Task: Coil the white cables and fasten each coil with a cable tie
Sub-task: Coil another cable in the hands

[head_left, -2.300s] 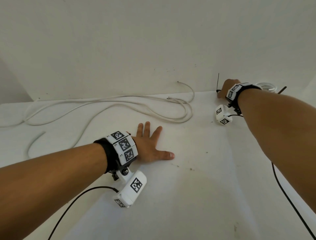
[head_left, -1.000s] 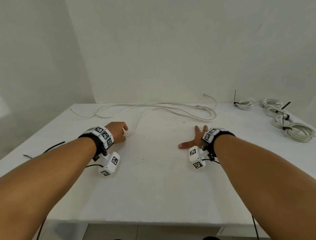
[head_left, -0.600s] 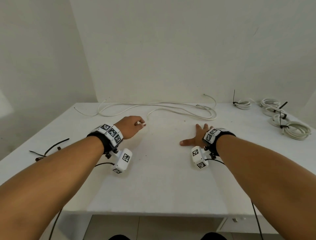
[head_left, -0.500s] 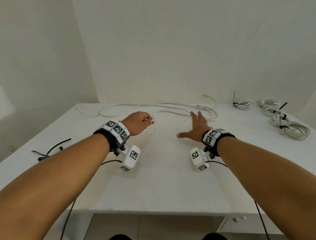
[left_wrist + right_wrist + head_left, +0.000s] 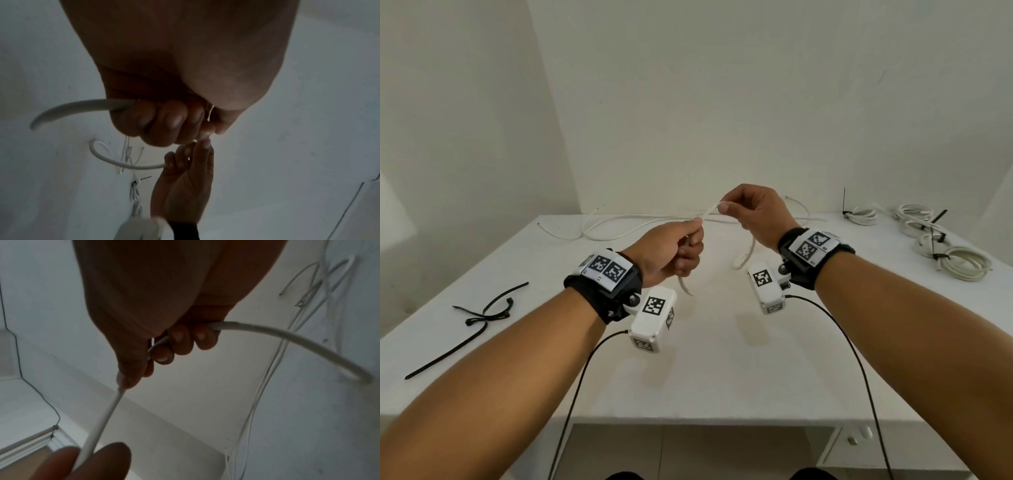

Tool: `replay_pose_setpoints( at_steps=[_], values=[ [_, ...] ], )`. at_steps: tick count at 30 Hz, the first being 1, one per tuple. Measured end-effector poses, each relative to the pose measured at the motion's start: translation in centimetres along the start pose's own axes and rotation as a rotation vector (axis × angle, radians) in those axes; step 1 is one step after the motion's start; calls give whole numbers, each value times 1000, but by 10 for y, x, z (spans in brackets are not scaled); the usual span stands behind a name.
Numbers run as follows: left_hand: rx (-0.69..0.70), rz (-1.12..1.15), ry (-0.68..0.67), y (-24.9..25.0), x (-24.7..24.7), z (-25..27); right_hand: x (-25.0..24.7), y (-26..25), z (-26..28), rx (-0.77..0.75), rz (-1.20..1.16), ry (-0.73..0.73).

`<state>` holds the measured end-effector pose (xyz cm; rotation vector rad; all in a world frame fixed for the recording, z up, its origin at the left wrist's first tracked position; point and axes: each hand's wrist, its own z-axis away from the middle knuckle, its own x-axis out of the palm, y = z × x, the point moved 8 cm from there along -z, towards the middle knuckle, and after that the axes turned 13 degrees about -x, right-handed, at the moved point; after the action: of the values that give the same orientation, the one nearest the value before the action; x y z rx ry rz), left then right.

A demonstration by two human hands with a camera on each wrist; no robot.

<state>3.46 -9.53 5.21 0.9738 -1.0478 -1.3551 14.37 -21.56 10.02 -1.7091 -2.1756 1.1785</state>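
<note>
A long white cable [image 5: 619, 224] lies in loose loops along the table's far edge. My left hand [image 5: 674, 251] grips it near its end, fingers curled round it [image 5: 123, 105]; the free end hangs below the fist [image 5: 686, 286]. My right hand [image 5: 753, 214] pinches the same cable [image 5: 102, 418] a short way along, thumb on top, and a loop drops from it toward the table [image 5: 744, 257]. Both hands are raised above the table's middle, close together. Loose black cable ties [image 5: 479, 313] lie at the left edge.
Several finished white coils with black ties sit at the far right: a small one [image 5: 861, 216] and larger ones [image 5: 959, 262]. The white table [image 5: 722, 359] meets the wall behind. Black sensor wires [image 5: 859, 359] hang from my wrists over the front edge.
My left hand took the cable's end off the table and lifted it toward the centre. My right hand left the tabletop, rose and took hold of the cable beside the left hand.
</note>
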Motion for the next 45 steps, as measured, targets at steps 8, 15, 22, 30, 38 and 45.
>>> replay_pose_setpoints(
  at_steps=[8, 15, 22, 30, 38, 45],
  values=[
    [76, 192, -286, 7, 42, 32, 1, -7, -13, -19, -194, 86],
    [108, 150, -328, -14, 53, 43, -33, -8, -28, -2, -106, 205],
    [384, 369, -274, 43, 37, 47, 25, -3, 7, -4, 165, -178],
    [530, 333, 333, 49, -47, 21, 75, -24, 29, -11, 237, -458],
    [323, -503, 656, 17, -49, 1, 99, -38, 39, -100, 508, -653],
    [142, -842, 499, -1, -35, -20, 85, -53, 35, -91, 679, -685]
  ],
)
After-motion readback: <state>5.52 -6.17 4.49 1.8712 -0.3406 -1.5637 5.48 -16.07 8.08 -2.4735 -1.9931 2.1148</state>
